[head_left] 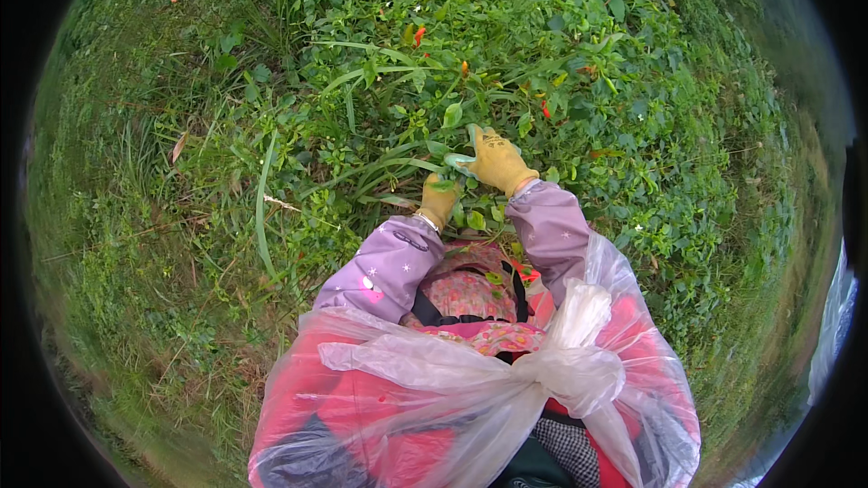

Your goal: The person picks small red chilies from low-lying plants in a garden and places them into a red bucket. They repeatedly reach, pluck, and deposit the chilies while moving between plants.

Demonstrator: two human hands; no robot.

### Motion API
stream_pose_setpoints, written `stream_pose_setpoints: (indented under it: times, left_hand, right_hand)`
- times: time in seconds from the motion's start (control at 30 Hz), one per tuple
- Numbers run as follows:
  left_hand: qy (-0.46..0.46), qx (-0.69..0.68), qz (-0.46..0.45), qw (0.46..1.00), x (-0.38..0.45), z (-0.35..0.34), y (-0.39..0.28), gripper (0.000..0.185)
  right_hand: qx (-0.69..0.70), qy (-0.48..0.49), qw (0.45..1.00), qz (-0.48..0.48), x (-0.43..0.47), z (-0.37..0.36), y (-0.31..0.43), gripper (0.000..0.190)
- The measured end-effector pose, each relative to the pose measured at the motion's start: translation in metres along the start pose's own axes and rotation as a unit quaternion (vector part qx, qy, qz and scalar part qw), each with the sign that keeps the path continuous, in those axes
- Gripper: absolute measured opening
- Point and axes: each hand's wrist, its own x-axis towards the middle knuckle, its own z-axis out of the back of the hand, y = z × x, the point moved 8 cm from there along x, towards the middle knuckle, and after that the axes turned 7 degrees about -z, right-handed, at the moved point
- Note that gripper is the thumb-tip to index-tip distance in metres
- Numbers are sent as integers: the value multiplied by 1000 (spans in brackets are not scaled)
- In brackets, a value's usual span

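Both my hands wear yellow knit gloves with green-coated fingers and reach into leafy chili pepper plants (603, 102). My right hand (498, 159) is palm down among the leaves, its thumb pointing left; whether its fingers grip anything is hidden. Just left of it and lower, my left hand (439, 200) is partly covered by leaves, its fingertips out of sight. Beyond the hands hang a red chili (419, 36), an orange chili (464, 68) and another red chili (545, 108). A floral cloth bag (471, 295) with black straps lies at my waist, below the hands.
Long grass blades (264, 207) grow among the plants on the left. A knotted clear plastic sheet (569, 373) wraps my shoulders and front. More weeds and low greenery surround the plants on both sides. Pale plastic sheeting (833, 325) shows at the right rim.
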Motion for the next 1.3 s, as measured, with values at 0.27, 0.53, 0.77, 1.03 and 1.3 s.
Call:
stream_pose_setpoints:
  times: [0.27,0.53,0.77,1.03,1.3]
  left_hand:
    - [49,70,-10,996,-18,11,0,21]
    - [-95,-91,111,985,-54,57,-43,23]
    - [-28,-19,-34,999,-36,37,-59,23]
    - [-2,-247,114,962,-25,3,-41,24]
    - [-27,-71,75,994,-19,19,-27,14]
  right_hand:
    - [-38,-13,995,93,6,-42,13,50]
    - [648,160,714,-211,11,-44,-43,35]
    - [612,161,771,-65,10,-56,-44,37]
    - [773,166,568,-230,-18,-87,-62,41]
    - [723,167,663,-98,-16,-73,-40,31]
